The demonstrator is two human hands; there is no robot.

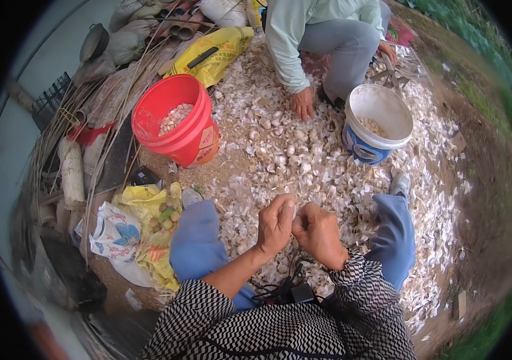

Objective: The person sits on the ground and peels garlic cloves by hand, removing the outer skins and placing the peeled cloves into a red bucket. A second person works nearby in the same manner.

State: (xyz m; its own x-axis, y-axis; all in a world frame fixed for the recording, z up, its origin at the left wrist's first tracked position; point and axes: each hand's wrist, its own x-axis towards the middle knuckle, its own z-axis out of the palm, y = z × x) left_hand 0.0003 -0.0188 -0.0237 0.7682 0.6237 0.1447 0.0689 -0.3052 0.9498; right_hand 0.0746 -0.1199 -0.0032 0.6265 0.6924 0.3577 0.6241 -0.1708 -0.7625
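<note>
My left hand (276, 224) and my right hand (322, 236) meet in front of me, knuckles up, above the littered ground between my knees. Both have their fingers curled in a pinch. A sliver of something whitish, by its look a piece of garlic (294, 212), shows between the thumbs; my fingers hide the rest. Beyond them lies a heap of garlic bulbs (292, 157) among papery skins. A red bucket (190, 141) with peeled cloves stands to the left. To the right, a white and blue bucket (366, 144) holds a few cloves.
Across the heap a co-worker in a pale green top (289, 45) crouches, one hand (303, 103) down in the garlic. A yellow sack (214, 57) lies behind the red bucket. By my left leg are a yellow bag (145, 234) with round fruit and a white bag (115, 233).
</note>
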